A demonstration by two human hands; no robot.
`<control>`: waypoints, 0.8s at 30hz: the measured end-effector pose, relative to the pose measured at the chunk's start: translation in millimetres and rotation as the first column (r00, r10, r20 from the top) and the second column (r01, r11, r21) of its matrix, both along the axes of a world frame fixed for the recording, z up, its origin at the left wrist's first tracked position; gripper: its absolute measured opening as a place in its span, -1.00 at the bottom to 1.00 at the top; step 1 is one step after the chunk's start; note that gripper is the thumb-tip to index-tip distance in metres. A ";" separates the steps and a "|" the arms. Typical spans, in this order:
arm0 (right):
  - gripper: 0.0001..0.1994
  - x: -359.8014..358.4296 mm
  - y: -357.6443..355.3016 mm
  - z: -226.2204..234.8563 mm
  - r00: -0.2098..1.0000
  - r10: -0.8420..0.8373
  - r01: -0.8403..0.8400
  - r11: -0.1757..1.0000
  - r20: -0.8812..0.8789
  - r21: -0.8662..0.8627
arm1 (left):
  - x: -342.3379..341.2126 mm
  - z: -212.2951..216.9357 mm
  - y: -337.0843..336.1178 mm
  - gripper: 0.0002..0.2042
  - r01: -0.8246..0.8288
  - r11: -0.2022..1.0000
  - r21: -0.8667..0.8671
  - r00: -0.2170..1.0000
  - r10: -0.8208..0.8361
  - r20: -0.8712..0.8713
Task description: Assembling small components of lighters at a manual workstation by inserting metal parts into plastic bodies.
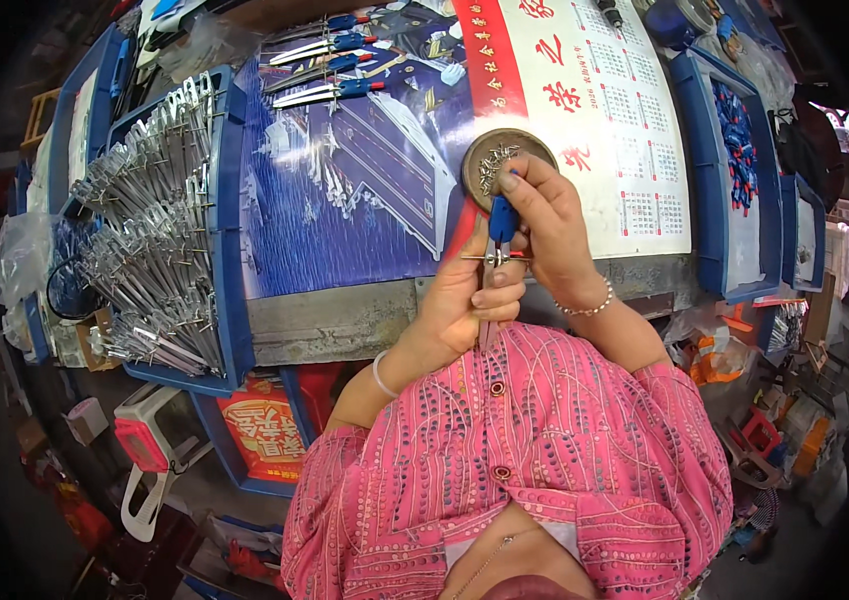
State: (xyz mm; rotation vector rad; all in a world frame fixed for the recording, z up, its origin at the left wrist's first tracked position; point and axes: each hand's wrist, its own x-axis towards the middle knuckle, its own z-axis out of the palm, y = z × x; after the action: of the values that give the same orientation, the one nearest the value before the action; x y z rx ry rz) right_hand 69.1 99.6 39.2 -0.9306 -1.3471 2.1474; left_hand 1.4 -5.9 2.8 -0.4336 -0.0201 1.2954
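In front of my chest, my left hand [472,300] is closed around the metal legs of what looks like a drawing compass. This compass [503,220] has a blue head at its upper end and a thin cross rod below it; its legs point down toward my shirt. My right hand [550,215] is closed beside the blue head, thumb and forefinger pinched just above its top. What sits between those fingertips is too small to make out. Directly behind them is a round bowl [475,178] holding small metal screws [495,165], partly covered by my right fingers.
A blue bin [235,230] on the left is heaped with metal compass legs [150,230]. Several blue-headed compasses [330,90] lie on the poster-covered table [345,240]. To the right, a blue tray [710,240] holds small blue and red parts [735,140]. A stool [150,450] stands lower left.
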 end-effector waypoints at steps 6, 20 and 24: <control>-0.88 4.1 -3.8 -10.2 0.996 0.067 -0.071 0.996 -0.062 -0.062 | -2.5 -8.3 -4.6 -0.59 -0.020 0.999 0.044 1.000 0.019 0.013; -0.88 -1.4 10.1 -2.0 0.970 0.228 -0.235 0.967 -0.081 -0.094 | -4.0 -11.8 -4.4 -0.61 0.002 0.990 0.142 0.990 -0.022 0.137; -0.86 1.2 12.6 1.7 0.973 0.220 -0.223 0.973 -0.067 -0.051 | -7.6 -10.0 -5.2 -0.63 -0.007 0.982 0.186 0.993 -0.015 0.117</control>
State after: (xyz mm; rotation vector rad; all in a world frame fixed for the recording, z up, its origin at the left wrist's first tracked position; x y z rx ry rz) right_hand 70.3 112.2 40.9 -0.7601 -1.4237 2.3725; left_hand -6.2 -11.1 -7.2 -0.3482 -0.2378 1.2499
